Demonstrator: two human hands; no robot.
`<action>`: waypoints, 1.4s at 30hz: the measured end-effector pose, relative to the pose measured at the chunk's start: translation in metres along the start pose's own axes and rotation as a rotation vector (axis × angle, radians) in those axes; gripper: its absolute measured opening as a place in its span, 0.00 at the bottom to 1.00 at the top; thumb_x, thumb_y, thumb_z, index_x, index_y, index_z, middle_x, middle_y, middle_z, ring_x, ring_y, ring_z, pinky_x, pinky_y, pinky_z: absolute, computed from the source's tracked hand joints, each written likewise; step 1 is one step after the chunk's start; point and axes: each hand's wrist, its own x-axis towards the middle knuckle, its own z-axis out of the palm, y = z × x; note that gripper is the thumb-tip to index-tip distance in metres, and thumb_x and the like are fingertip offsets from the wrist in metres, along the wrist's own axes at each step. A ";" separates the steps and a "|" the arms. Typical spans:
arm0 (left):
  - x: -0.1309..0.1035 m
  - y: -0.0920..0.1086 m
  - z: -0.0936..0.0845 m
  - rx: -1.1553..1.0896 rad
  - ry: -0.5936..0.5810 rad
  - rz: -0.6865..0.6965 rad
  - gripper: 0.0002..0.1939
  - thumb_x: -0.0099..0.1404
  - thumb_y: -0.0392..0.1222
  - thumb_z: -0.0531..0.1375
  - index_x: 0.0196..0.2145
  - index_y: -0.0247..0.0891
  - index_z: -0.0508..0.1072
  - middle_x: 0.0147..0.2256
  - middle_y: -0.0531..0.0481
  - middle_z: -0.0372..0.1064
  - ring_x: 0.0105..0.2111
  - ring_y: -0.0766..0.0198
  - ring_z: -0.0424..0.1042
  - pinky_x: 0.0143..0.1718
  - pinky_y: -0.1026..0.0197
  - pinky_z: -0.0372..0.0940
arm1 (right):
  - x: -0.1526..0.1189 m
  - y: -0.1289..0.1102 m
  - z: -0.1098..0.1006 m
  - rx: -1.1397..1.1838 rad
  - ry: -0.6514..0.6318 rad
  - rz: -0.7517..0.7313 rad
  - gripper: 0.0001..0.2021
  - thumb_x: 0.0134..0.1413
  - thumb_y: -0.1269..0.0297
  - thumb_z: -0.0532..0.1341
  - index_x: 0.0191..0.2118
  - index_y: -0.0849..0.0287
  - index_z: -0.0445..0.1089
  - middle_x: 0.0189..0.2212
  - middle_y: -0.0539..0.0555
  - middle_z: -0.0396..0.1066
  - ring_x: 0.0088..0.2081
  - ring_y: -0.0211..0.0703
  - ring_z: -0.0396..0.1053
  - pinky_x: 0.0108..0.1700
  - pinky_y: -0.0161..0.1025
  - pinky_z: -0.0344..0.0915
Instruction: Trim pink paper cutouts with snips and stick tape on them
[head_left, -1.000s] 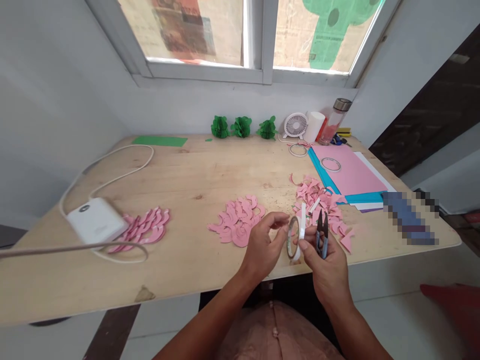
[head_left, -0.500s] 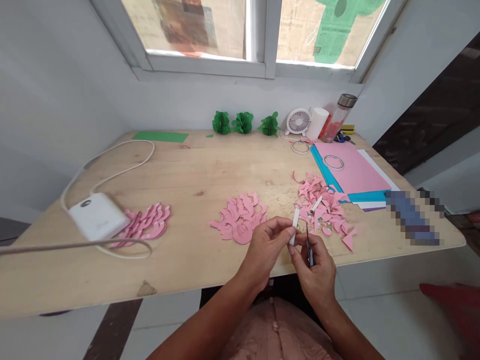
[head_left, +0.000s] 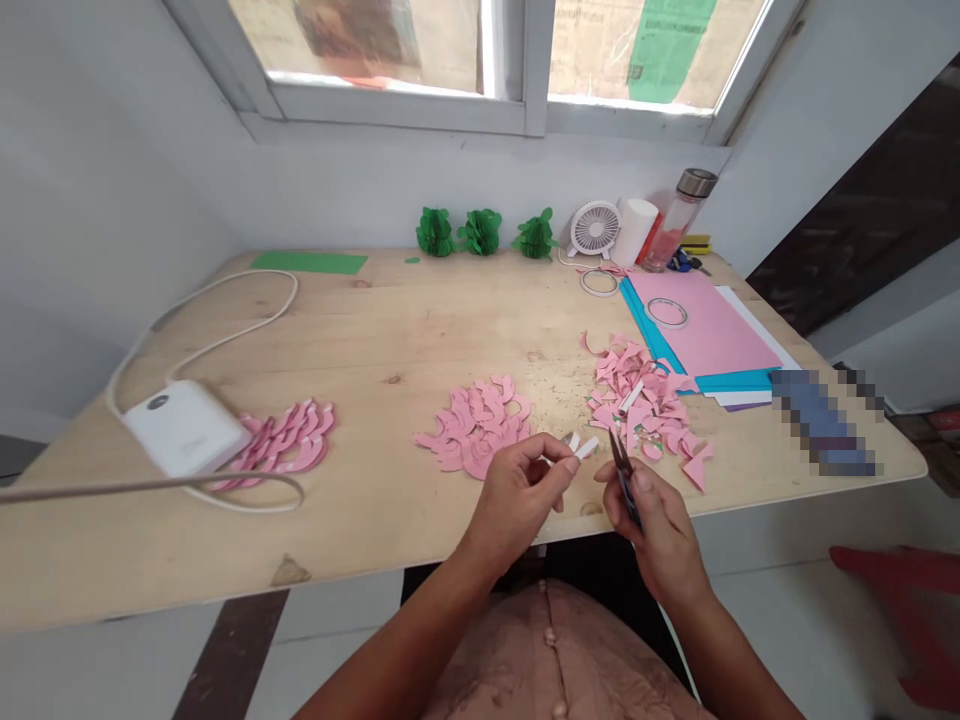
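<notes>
"Two bare hands over the front of a pale wooden table (head_left: 337, 350), and what's the left hand (head_left: 517, 495) got?"

"Short, flat white strips (head_left: 588, 447), pinched between thumb and fingers, ends slanting out toward the right!"

"Anything else tucked in there?"

"Cannot tell; the curled fingers hide the palm."

"And the right hand (head_left: 652, 510)?"

"Wrapped around slim, dark-bladed snips (head_left: 621, 465), points aimed forward, just beside the strips and clear of them."

"What surrounds the action?"

"Straight past the snips, a loose heap of jagged pink paper scraps (head_left: 626, 362)! Near the left hand, a cluster of curvy pink paper cut-outs (head_left: 476, 425). Farther back on the right, a thin, pale ring-shaped roll (head_left: 667, 326) lies on a flat pink paper sheet (head_left: 727, 335)."
</notes>
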 end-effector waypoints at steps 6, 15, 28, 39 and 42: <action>-0.004 -0.006 0.000 0.109 0.006 0.015 0.08 0.57 0.42 0.59 0.24 0.36 0.69 0.15 0.58 0.56 0.16 0.71 0.57 0.18 0.67 0.53 | -0.006 0.000 0.002 0.036 -0.044 0.087 0.20 0.57 0.46 0.53 0.34 0.60 0.68 0.18 0.47 0.57 0.22 0.34 0.51 0.21 0.31 0.44; -0.006 -0.007 0.000 0.161 -0.002 0.047 0.09 0.58 0.42 0.58 0.24 0.36 0.68 0.17 0.58 0.56 0.17 0.72 0.56 0.19 0.67 0.52 | -0.007 0.003 0.001 -0.016 -0.025 0.049 0.18 0.56 0.48 0.55 0.37 0.59 0.68 0.19 0.46 0.58 0.22 0.35 0.54 0.24 0.31 0.50; -0.007 -0.007 0.001 0.079 0.054 0.029 0.10 0.57 0.43 0.60 0.23 0.36 0.67 0.15 0.58 0.55 0.17 0.72 0.54 0.19 0.67 0.52 | -0.006 0.004 0.001 -0.107 -0.061 0.005 0.18 0.57 0.50 0.54 0.38 0.60 0.69 0.20 0.47 0.57 0.23 0.35 0.55 0.23 0.32 0.50; -0.010 -0.009 0.000 0.086 0.040 0.021 0.10 0.57 0.44 0.60 0.23 0.36 0.67 0.17 0.58 0.57 0.18 0.71 0.56 0.20 0.67 0.53 | -0.006 0.002 0.003 -0.135 -0.082 -0.044 0.17 0.58 0.50 0.53 0.29 0.59 0.65 0.20 0.47 0.58 0.23 0.34 0.55 0.23 0.32 0.50; -0.010 -0.009 0.001 0.086 0.036 0.035 0.10 0.57 0.43 0.60 0.23 0.36 0.67 0.17 0.58 0.57 0.18 0.71 0.56 0.21 0.67 0.52 | -0.005 0.002 0.003 -0.147 -0.080 -0.046 0.17 0.57 0.50 0.53 0.28 0.59 0.65 0.20 0.46 0.58 0.22 0.34 0.55 0.23 0.32 0.51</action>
